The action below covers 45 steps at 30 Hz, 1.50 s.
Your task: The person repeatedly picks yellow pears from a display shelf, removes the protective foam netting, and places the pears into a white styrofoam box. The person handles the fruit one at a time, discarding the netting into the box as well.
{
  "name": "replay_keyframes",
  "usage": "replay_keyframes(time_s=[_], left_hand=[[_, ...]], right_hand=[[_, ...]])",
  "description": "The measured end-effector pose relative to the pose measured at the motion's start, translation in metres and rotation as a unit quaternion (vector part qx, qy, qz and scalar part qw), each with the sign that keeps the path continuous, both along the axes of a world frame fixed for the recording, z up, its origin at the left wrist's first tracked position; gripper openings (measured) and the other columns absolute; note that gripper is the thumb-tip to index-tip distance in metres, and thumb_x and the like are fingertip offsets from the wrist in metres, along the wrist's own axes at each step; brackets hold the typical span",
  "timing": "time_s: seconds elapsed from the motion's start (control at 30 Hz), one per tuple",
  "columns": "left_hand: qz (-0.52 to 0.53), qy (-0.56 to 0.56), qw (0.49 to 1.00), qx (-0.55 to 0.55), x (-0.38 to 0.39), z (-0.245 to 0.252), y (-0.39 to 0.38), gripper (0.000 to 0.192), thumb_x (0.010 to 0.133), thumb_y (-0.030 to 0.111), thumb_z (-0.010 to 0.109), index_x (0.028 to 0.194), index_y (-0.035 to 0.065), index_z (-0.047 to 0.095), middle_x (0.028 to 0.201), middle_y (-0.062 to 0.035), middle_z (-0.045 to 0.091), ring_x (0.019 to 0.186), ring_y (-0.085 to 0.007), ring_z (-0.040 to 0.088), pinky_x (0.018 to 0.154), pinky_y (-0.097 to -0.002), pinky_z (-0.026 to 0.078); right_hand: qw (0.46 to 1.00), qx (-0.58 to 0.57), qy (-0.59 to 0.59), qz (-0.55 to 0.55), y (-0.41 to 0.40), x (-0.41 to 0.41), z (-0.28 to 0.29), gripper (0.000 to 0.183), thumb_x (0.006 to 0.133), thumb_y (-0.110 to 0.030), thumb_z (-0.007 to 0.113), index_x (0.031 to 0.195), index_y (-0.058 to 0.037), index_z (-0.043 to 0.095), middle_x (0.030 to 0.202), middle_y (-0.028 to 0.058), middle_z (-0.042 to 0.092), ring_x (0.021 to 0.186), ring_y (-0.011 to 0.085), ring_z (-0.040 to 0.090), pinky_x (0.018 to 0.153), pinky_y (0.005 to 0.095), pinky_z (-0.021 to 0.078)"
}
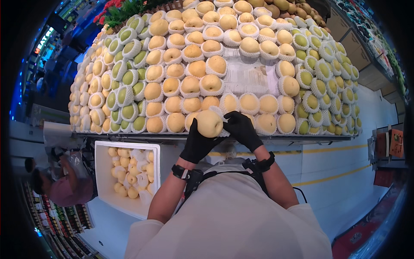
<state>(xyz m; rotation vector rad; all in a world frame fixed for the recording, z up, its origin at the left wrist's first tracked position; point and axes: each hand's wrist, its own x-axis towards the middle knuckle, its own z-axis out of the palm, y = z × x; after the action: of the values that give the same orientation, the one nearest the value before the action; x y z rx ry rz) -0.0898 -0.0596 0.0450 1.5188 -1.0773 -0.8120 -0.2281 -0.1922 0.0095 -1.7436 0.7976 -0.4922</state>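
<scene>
A pale yellow pear (209,124) rests in my black-gloved left hand (201,145), its dimpled end facing right. White foam netting (216,111) shows behind the pear and along its right side. With bent fingers, my right hand (243,130), also gloved in black, pinches this netting close to the fruit. Both hands are at the front edge of a sloping fruit display, where yellow pears (249,103) sit in rows in foam nets. Beyond my hands, a gap in those rows bares a whitish, paper-like lining (247,76).
A white foam box (103,174) of loose pears and nets stands to my lower left. Green pears (127,77) flank the yellow rows, and brown fruit (284,6) lies at the back. Another person (69,187) is at far left. Yellow lines (333,174) mark the floor at right.
</scene>
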Motion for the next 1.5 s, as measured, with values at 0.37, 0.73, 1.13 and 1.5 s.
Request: replay_keyframes(time_s=[0.37, 0.73, 1.13, 1.5], left_hand=[[0.083, -0.291, 0.95, 0.076, 0.054, -0.044, 0.113, 0.095, 0.063, 0.027, 0.089, 0.134, 0.0004, 0.032, 0.128, -0.0179, 0.052, 0.119, -0.0312, 0.052, 0.104, -0.042, 0.041], [0.246, -0.286, 0.924, 0.056, 0.1, -0.085, 0.232, 0.089, 0.067, 0.03, 0.088, 0.131, -0.0013, 0.035, 0.125, -0.0166, 0.052, 0.111, -0.0283, 0.057, 0.096, -0.0394, 0.049], [0.304, 0.396, 0.866, -0.027, 0.2, -0.19, 0.376, 0.054, 0.096, 0.022, 0.06, 0.14, 0.0095, 0.032, 0.137, -0.0126, 0.043, 0.126, -0.028, 0.046, 0.103, -0.0454, 0.047], [0.254, 0.46, 0.819, 0.23, 0.186, -0.223, 0.361, 0.058, 0.085, 0.042, 0.071, 0.127, 0.0057, 0.059, 0.112, -0.0113, 0.065, 0.096, -0.024, 0.067, 0.077, -0.0375, 0.059]], right_hand=[[0.987, 0.138, 0.034, 0.078, 0.089, 0.023, 0.021, 0.037, 0.088, -0.017, 0.067, 0.121, -0.0039, 0.058, 0.089, 0.0063, 0.067, 0.077, 0.0117, 0.064, 0.068, 0.028, 0.0512], [0.971, 0.178, 0.12, 0.11, 0.161, 0.025, 0.007, 0.047, 0.087, -0.016, 0.066, 0.13, -0.0043, 0.053, 0.097, 0.0076, 0.066, 0.084, 0.0132, 0.062, 0.078, 0.0283, 0.0513], [0.967, 0.132, 0.176, 0.125, 0.195, 0.027, 0.002, 0.04, 0.09, -0.012, 0.063, 0.129, -0.006, 0.054, 0.092, 0.0061, 0.066, 0.076, 0.0126, 0.062, 0.072, 0.0275, 0.052], [0.962, 0.165, 0.185, 0.112, 0.203, 0.023, -0.008, 0.04, 0.09, -0.013, 0.064, 0.128, -0.0044, 0.054, 0.087, 0.0047, 0.063, 0.07, 0.0113, 0.058, 0.067, 0.0269, 0.0502]])
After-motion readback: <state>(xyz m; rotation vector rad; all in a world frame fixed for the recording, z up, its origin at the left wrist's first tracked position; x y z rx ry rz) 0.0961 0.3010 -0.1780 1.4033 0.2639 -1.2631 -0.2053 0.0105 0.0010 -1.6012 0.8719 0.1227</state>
